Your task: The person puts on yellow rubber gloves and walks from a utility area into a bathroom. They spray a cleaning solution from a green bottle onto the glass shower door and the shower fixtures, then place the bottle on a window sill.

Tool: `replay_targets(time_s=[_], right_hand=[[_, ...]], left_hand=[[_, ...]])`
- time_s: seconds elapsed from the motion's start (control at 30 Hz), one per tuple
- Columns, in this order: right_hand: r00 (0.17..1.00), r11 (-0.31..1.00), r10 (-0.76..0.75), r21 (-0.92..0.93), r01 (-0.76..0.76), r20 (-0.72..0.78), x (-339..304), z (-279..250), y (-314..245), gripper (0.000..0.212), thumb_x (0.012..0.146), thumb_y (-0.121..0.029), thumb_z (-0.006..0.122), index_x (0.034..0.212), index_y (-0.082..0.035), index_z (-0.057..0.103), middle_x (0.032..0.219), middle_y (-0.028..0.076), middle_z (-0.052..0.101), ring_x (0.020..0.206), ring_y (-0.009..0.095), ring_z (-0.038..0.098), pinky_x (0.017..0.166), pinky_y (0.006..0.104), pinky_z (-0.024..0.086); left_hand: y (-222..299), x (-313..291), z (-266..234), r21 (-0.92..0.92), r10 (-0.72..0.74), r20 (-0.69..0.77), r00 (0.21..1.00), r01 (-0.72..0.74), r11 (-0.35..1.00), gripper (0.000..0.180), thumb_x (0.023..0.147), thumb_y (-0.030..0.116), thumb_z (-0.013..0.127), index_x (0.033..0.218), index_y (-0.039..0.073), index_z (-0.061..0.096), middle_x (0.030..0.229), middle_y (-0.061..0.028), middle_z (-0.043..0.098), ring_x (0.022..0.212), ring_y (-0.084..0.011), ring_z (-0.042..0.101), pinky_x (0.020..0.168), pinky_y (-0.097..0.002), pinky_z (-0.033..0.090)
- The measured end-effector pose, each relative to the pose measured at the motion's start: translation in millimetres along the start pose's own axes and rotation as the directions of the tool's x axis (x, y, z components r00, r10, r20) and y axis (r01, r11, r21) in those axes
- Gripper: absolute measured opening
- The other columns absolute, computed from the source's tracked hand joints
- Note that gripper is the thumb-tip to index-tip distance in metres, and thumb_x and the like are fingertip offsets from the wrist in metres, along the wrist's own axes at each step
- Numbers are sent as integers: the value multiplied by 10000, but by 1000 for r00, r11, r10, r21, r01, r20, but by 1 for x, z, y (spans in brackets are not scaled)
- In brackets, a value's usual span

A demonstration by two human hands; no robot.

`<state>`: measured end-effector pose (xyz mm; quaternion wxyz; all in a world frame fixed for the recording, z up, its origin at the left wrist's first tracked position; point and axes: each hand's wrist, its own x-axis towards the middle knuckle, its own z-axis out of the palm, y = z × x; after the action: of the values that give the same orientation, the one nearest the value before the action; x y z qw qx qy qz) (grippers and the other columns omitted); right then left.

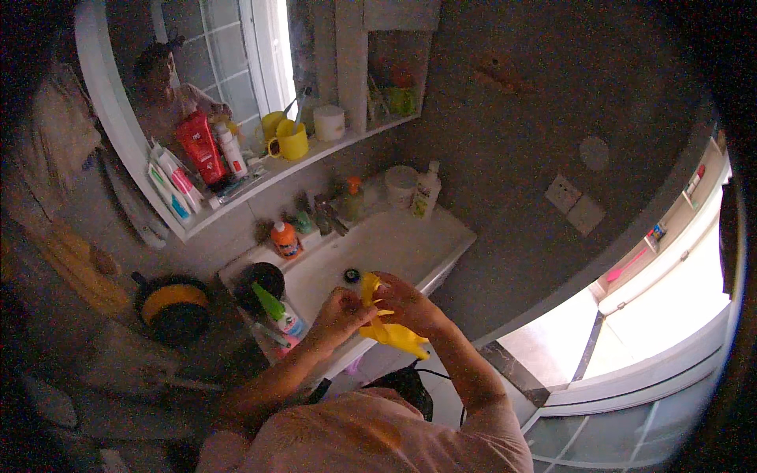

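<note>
Both my hands are close together over the front edge of the white sink (347,256). My left hand (344,311) is closed, its fingertips pinching a limp yellow piece (396,337) that looks like a cloth or a rubber glove. On the other side my right hand (404,303) curls round the upper part of the same yellow piece. Its lower end hangs loose under my right wrist, toward the sink's front. Whether it is cloth or rubber I cannot tell. Just beyond my hands is the dark round drain (352,276).
An orange bottle (286,241), a faucet (330,214) and a white pump bottle (426,191) line the sink's back. A dark bowl (260,285) and a green-topped bottle (282,315) stand at its left. Above, a mirror shelf (268,175) holds tubes and a yellow mug (290,140).
</note>
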<state>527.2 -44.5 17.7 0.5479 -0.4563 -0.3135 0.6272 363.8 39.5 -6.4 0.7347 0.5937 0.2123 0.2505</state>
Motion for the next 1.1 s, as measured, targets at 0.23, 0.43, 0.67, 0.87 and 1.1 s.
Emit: replay_targets(time_s=[0.23, 0.43, 0.67, 0.87, 1.1], right_hand=[[969, 929, -245, -285, 237, 8, 27, -19, 50, 556, 804, -12, 600, 1280, -89, 324, 983, 100, 585, 905, 184, 578, 772, 302, 483], [916, 429, -401, -888, 166, -23, 9, -8, 16, 476, 752, 47, 569, 1184, -60, 401, 913, 132, 581, 799, 213, 600, 673, 313, 495], [772, 136, -570, -894, 427, 282, -7, 25, 9, 167, 754, 20, 574, 916, -7, 545, 900, 171, 558, 813, 325, 568, 734, 356, 480], [940, -247, -223, -948, 202, 259, -2, -5, 41, 253, 781, -128, 592, 998, -2, 559, 920, 153, 585, 880, 326, 562, 798, 367, 467], [969, 684, 231, -693, -228, -91, 12, -22, 72, 250, 875, -240, 521, 994, -27, 575, 917, 57, 604, 796, 156, 581, 715, 285, 486]], left_hand=[[-19, 6, -4, 22, -122, 27, 992, 121, 992, 324, 751, 151, 703, 971, 21, 503, 872, -43, 567, 794, -130, 565, 672, -244, 479], [-4, -4, -16, -248, -321, 29, 947, 318, 915, 299, 800, 173, 646, 1002, 2, 508, 891, -82, 566, 787, -147, 578, 663, -269, 493], [-41, 11, -13, 144, -60, -19, 998, 62, 988, 201, 831, 177, 601, 901, 26, 489, 829, -75, 542, 779, -150, 581, 652, -271, 515], [-61, 9, 3, 137, -58, -140, 988, 77, 988, 177, 829, 163, 595, 869, 32, 483, 771, -59, 549, 730, -130, 562, 599, -267, 476], [-78, -5, 22, 414, 204, -179, 962, -115, 903, 166, 810, 108, 587, 903, 15, 487, 783, -126, 592, 672, -236, 593, 631, -345, 484]])
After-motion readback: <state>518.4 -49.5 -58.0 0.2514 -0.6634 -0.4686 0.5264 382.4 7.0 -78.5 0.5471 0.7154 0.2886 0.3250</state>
